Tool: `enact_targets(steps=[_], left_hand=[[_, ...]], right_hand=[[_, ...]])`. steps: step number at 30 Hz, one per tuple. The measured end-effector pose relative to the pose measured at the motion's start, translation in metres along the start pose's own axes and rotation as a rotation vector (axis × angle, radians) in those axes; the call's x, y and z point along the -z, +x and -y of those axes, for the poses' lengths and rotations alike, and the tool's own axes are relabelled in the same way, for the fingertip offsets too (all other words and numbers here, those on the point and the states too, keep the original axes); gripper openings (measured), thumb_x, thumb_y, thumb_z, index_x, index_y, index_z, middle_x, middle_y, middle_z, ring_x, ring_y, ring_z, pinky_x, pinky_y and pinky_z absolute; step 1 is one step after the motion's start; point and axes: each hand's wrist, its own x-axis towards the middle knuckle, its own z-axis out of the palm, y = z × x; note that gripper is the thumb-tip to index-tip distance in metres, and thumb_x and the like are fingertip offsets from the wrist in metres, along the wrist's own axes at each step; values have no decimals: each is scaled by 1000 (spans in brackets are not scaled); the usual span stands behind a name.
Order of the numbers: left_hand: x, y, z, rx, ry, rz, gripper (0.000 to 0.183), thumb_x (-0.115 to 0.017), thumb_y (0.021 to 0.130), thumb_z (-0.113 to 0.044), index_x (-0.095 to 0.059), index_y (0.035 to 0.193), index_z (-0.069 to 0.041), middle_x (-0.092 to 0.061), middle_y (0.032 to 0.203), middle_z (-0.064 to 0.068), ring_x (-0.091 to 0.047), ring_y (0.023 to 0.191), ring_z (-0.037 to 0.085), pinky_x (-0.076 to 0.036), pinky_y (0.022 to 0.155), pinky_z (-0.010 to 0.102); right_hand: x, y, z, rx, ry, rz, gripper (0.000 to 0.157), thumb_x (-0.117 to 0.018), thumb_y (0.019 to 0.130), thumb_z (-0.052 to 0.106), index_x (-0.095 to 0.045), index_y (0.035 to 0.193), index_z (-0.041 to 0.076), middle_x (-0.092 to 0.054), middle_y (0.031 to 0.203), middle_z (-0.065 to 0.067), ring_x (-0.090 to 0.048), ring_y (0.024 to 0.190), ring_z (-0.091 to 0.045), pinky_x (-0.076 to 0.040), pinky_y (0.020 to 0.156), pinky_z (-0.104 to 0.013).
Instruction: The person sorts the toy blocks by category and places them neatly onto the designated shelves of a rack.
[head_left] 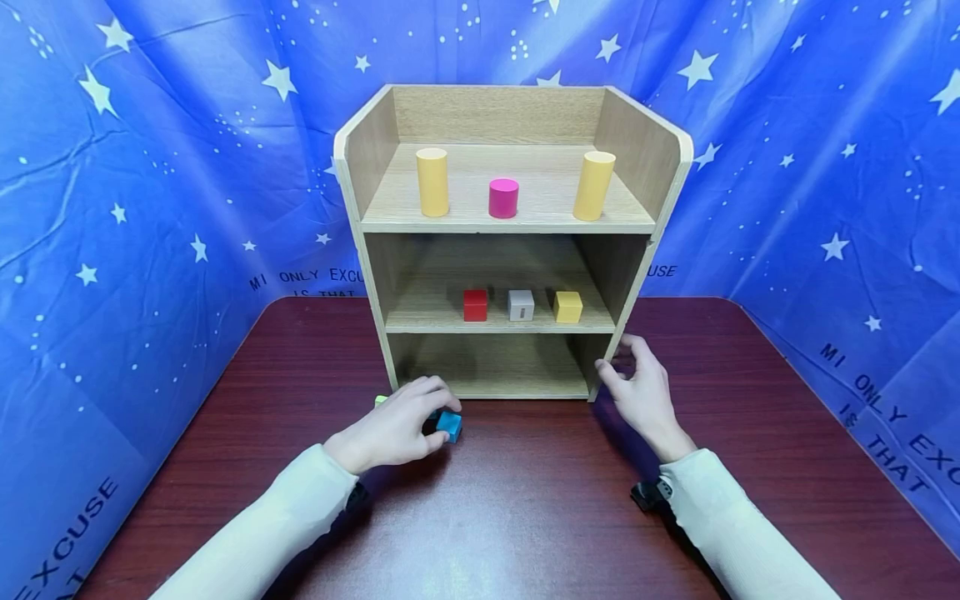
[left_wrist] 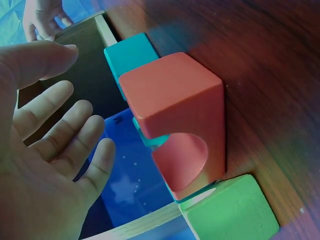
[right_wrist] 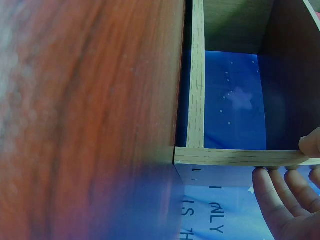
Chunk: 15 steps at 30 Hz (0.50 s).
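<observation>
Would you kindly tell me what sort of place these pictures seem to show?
It looks like a curtained-off tabletop setup, perhaps for filming: a blue star-print curtain hangs around a dark reddish-brown table, where a three-tier wooden shelf holds small coloured blocks.

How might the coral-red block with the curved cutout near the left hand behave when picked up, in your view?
The coral-red block will probably stay stiff, as its edges look crisp. Its smooth faces may prove slightly slippery. Its flat sides suggest it would slide rather than roll if pushed.
</observation>
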Motion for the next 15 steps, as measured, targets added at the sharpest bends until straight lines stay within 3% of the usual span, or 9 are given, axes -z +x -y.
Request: enact_targets(steps=[15], left_hand=[[-6, 1, 4, -10, 53, 36, 29, -72, 78, -15, -65, 106, -17, -55, 102, -6, -51, 96, 13, -44, 86, 34]], right_hand=[[0, -1, 1, -3, 6, 1, 37, -69, 84, 8, -55, 118, 2, -64, 99, -10, -63, 88, -18, -50, 69, -17]])
